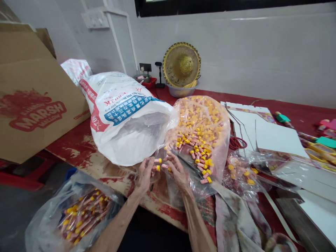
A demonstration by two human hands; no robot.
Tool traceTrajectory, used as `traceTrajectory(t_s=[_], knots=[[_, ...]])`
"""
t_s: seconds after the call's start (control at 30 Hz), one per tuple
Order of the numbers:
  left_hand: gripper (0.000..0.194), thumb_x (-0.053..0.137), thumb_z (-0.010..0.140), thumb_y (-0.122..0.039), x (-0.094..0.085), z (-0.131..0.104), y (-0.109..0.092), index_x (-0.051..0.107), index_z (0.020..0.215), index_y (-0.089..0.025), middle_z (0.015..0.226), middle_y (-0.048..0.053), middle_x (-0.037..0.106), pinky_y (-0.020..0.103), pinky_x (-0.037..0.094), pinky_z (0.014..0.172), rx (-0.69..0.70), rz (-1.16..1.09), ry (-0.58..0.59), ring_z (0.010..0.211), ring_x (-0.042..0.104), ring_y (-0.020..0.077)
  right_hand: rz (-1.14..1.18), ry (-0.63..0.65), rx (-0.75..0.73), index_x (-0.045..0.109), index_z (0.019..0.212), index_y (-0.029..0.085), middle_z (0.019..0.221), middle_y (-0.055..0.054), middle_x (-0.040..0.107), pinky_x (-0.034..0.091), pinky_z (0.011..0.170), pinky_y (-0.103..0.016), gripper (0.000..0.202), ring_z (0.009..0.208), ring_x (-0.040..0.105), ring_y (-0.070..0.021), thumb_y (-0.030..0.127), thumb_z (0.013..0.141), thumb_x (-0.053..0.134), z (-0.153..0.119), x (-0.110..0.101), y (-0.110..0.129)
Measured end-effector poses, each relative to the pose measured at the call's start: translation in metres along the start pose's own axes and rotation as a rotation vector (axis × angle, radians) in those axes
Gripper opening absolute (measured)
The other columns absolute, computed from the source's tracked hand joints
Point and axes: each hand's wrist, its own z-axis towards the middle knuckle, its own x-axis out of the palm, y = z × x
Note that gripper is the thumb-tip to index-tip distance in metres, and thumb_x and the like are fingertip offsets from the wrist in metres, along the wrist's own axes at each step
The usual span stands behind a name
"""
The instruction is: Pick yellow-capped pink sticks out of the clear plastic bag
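My left hand [145,173] and my right hand [177,170] meet at the mouth of a clear plastic bag [199,140] full of small pink tubes with yellow caps. Both hands hold a few of these capped tubes [158,164] between the fingers, close together above the red table [78,147]. Loose tubes lie spilled inside the bag just right of my right hand. A large white woven sack [123,115] lies open right behind my left hand.
A second clear bag of packed tubes [78,213] hangs at the lower left. A brown cardboard box [34,94] stands at the left. White cards [267,133], a straw hat [181,64], a cloth [236,217] and smaller bags [241,171] lie to the right.
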Motion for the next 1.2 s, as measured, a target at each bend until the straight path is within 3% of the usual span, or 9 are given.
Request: traceTrajectory(t_s=[0.13, 0.33, 0.43, 0.53, 0.6, 0.7, 0.8, 1.03, 1.2], knots=[[0.065, 0.078, 0.072, -0.075, 0.002, -0.002, -0.002, 0.069, 0.096, -0.016, 0.080, 0.002, 0.071, 0.019, 0.033, 0.046, -0.037, -0.087, 0.052, 0.050, 0.045, 0.0059, 0.039, 0.040, 0.012, 0.073, 0.120, 0.028, 0.114, -0.002, 0.067, 0.057, 0.079, -0.024, 0.054, 0.099, 0.067, -0.0168, 0.060, 0.078, 0.085, -0.001, 0.004, 0.000], [0.064, 0.075, 0.072, -0.077, 0.007, -0.002, -0.003, 0.066, 0.094, -0.018, 0.069, -0.005, 0.060, 0.019, 0.032, 0.046, -0.021, -0.073, 0.012, 0.049, 0.042, 0.0059, 0.123, 0.047, 0.081, 0.068, 0.130, 0.030, 0.117, -0.003, 0.068, 0.056, 0.068, -0.024, 0.064, 0.089, 0.069, -0.0159, 0.053, 0.074, 0.089, 0.003, -0.001, 0.000], [0.062, 0.074, 0.074, -0.076, 0.008, -0.003, -0.003, 0.067, 0.095, -0.018, 0.070, -0.005, 0.060, 0.019, 0.032, 0.045, -0.031, -0.025, 0.087, 0.049, 0.041, 0.0057, 0.085, 0.025, 0.050, 0.067, 0.134, 0.031, 0.120, -0.004, 0.069, 0.056, 0.066, -0.023, 0.063, 0.085, 0.068, -0.0148, 0.050, 0.077, 0.087, 0.004, -0.003, -0.003], [0.060, 0.073, 0.076, -0.075, 0.006, -0.005, -0.002, 0.067, 0.093, -0.018, 0.068, -0.005, 0.061, 0.019, 0.030, 0.044, -0.039, 0.051, 0.166, 0.046, 0.041, 0.0057, -0.029, 0.007, -0.044, 0.064, 0.138, 0.029, 0.121, -0.005, 0.070, 0.054, 0.061, -0.023, 0.057, 0.073, 0.064, -0.0118, 0.051, 0.087, 0.076, 0.007, -0.008, -0.009], [0.056, 0.069, 0.081, -0.073, 0.004, -0.003, 0.001, 0.068, 0.095, -0.019, 0.072, -0.003, 0.066, 0.019, 0.033, 0.044, -0.008, 0.105, 0.153, 0.046, 0.045, 0.0067, -0.188, -0.082, -0.173, 0.061, 0.141, 0.027, 0.123, -0.006, 0.070, 0.055, 0.063, -0.025, 0.051, 0.070, 0.064, -0.0117, 0.049, 0.096, 0.064, 0.010, -0.013, -0.014], [0.045, 0.066, 0.089, -0.064, -0.001, 0.004, 0.005, 0.069, 0.099, -0.020, 0.082, 0.001, 0.073, 0.023, 0.049, 0.056, 0.112, 0.251, 0.121, 0.059, 0.064, 0.0122, -0.599, -0.259, -0.387, 0.064, 0.138, 0.023, 0.125, -0.009, 0.069, 0.057, 0.073, -0.029, 0.042, 0.084, 0.069, -0.0178, 0.036, 0.100, 0.052, 0.013, -0.021, -0.024], [0.034, 0.068, 0.089, -0.055, -0.006, 0.012, 0.004, 0.068, 0.097, -0.022, 0.087, 0.003, 0.077, 0.028, 0.057, 0.069, 0.192, 0.380, 0.200, 0.073, 0.073, 0.0176, -0.922, -0.335, -0.482, 0.067, 0.133, 0.021, 0.121, -0.012, 0.070, 0.057, 0.077, -0.033, 0.040, 0.097, 0.070, -0.0233, 0.025, 0.098, 0.048, 0.015, -0.026, -0.033], [0.029, 0.063, 0.091, -0.050, -0.011, 0.013, -0.012, 0.068, 0.096, -0.022, 0.086, 0.002, 0.076, 0.028, 0.058, 0.073, 0.243, 0.415, 0.179, 0.079, 0.073, 0.0187, -0.844, -0.368, -0.545, 0.063, 0.138, 0.020, 0.122, -0.012, 0.069, 0.057, 0.089, -0.037, 0.042, 0.101, 0.070, -0.0215, 0.026, 0.104, 0.038, 0.020, -0.029, -0.041], [0.019, 0.065, 0.088, -0.042, -0.006, 0.009, 0.000, 0.064, 0.088, -0.023, 0.081, 0.000, 0.072, 0.027, 0.056, 0.073, 0.356, 0.532, 0.344, 0.075, 0.070, 0.0161, -0.833, -0.382, -0.534, 0.068, 0.128, 0.020, 0.115, -0.011, 0.071, 0.057, 0.085, -0.035, 0.038, 0.096, 0.070, -0.0212, 0.029, 0.104, 0.039, 0.019, -0.024, -0.039]])
